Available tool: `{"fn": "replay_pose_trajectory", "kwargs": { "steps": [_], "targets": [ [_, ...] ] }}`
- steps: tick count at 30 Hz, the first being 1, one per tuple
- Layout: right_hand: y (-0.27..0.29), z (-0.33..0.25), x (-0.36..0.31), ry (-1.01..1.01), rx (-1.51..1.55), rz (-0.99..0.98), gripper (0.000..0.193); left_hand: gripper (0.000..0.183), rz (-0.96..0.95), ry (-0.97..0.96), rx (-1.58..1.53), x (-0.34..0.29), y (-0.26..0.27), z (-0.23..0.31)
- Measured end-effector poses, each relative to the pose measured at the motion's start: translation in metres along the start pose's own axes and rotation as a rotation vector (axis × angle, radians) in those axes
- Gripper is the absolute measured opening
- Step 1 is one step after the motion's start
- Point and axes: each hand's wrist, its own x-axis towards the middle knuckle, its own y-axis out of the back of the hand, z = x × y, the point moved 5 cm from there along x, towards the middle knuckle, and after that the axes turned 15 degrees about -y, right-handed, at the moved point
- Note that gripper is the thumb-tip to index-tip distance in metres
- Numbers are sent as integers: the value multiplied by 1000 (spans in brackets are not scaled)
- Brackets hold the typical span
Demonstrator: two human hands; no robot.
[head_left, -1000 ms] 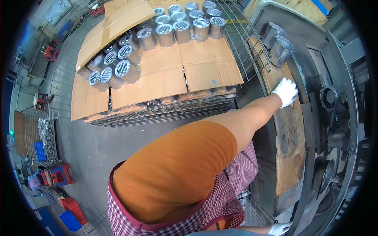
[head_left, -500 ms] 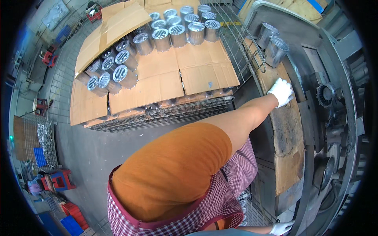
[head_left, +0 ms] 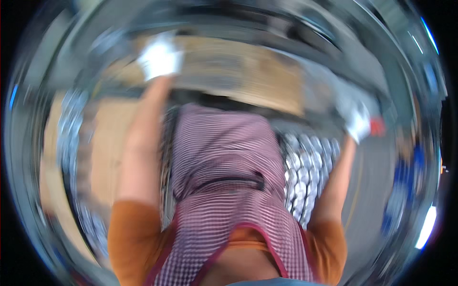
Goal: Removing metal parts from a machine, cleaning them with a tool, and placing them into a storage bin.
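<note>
Brown wooden-topped counter (head_left: 269, 81): crosswise ahead.
Left hand (head_left: 161, 56): white-gloved, over the counter's left part, left forearm (head_left: 145, 133) extended forward; too blurred to tell if spread.
Right hand (head_left: 358, 125): white-gloved, by the counter's right end, right forearm (head_left: 338, 176) slanting outward; also too blurred to tell.
Silver round metal pieces (head_left: 301, 176): in rows, before the counter's right end.

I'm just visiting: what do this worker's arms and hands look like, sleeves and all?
The left hand and right hand each wear a white glove ending near the wrist. Short, plain orange fabric sleeves cover the upper arms, leaving the forearms bare. The picture is too blurred to tell the gloves' material or any markings.
</note>
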Motion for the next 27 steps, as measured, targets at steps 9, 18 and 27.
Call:
{"fn": "replay_pose_trajectory", "kwargs": {
  "steps": [9,18,27],
  "targets": [
    [27,-47,-20,178,199,321,25,51,-310,-16,290,4,-46,-23],
    [24,-34,-17,199,203,362,28,50,39,-91,209,12,-31,-9],
    [25,-43,-21,211,221,314,30,53,-247,-9,176,8,-50,-28]
  ]
}}
